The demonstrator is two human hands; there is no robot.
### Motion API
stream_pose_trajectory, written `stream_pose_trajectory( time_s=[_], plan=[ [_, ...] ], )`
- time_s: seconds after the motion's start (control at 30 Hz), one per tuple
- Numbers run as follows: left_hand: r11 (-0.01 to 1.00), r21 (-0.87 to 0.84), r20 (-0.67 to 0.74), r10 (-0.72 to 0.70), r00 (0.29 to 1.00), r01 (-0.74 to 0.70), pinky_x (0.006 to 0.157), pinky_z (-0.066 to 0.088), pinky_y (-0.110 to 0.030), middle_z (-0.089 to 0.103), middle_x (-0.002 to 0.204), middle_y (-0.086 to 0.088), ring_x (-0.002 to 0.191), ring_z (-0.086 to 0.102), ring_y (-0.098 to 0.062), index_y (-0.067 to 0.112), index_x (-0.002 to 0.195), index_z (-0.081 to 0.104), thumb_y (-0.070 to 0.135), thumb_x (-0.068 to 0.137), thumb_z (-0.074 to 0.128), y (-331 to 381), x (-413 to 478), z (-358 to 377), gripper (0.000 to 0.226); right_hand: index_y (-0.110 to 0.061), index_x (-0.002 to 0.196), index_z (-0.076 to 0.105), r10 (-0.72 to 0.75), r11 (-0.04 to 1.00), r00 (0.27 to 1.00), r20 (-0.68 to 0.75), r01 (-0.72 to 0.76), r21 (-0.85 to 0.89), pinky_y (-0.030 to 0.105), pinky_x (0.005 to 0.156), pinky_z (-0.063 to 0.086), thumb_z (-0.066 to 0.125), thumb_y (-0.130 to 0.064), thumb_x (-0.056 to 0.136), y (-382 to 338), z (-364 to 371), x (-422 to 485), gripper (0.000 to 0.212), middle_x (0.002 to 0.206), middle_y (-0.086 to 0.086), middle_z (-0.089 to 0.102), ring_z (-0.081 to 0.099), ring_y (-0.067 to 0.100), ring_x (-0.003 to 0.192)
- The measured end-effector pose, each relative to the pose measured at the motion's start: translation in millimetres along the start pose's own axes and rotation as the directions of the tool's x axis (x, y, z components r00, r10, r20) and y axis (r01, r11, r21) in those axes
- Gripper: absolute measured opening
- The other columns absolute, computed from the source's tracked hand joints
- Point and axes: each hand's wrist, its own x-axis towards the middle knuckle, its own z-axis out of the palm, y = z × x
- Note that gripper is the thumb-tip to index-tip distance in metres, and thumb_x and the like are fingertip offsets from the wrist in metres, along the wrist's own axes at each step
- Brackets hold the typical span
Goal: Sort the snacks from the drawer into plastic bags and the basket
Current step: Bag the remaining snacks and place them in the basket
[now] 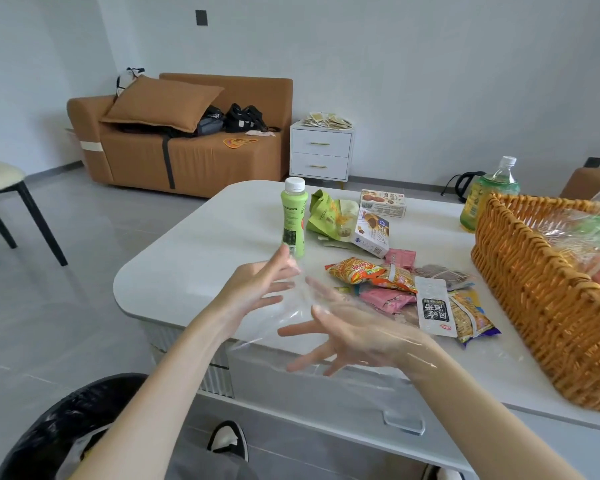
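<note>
Woven wicker basket (pixel 534 299) at the counter's right side holds clear film-wrapped packets, red and green showing. A thin transparent plastic bag (pixel 302 306) hangs over the counter's near edge. The right hand (pixel 354 337) lies inside it, fingers spread straight, gripping nothing. The left hand (pixel 257 289) touches the film, fingers splayed. Crinkled snack packets (pixel 395 289) lie loose between bag and basket, near 2 cartons (pixel 373 233) and 1 green bottle (pixel 293 220). Counter (pixel 205 254) white, smooth, round-cornered. Tan sofa (pixel 187 161) against the far wall.
</note>
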Motion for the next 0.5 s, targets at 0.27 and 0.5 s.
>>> stream_pose_trajectory(
  time_s=[0.27,0.5],
  plan=[
    [0.988,-0.078,-0.113,0.126,0.986,-0.135,0.086,0.054,-0.022,0.072,0.108,0.002,0.102,0.067,-0.009,0.019,0.103,0.071,0.034,0.091,0.057,-6.3,4.6,-1.3,0.024,-0.041,0.149,0.022,-0.111,0.992,0.936,-0.334,0.082,-0.099,0.025,0.100,0.045,0.079,-0.042,0.072,5.3,6.7,7.2,0.095,0.153,-0.012,0.031,0.045,0.007,0.131],
    [0.947,-0.239,-0.141,0.187,0.972,-0.216,0.084,0.057,-0.029,0.073,0.107,-0.001,0.102,0.068,-0.011,0.009,0.108,0.070,0.035,0.089,0.054,0.4,0.8,-7.9,0.036,-0.036,0.142,0.037,-0.159,0.963,0.866,-0.474,0.242,0.119,0.033,0.102,0.046,0.087,-0.033,0.066,4.1,5.6,3.5,0.091,0.142,-0.020,0.046,0.049,0.007,0.128]
  ],
)
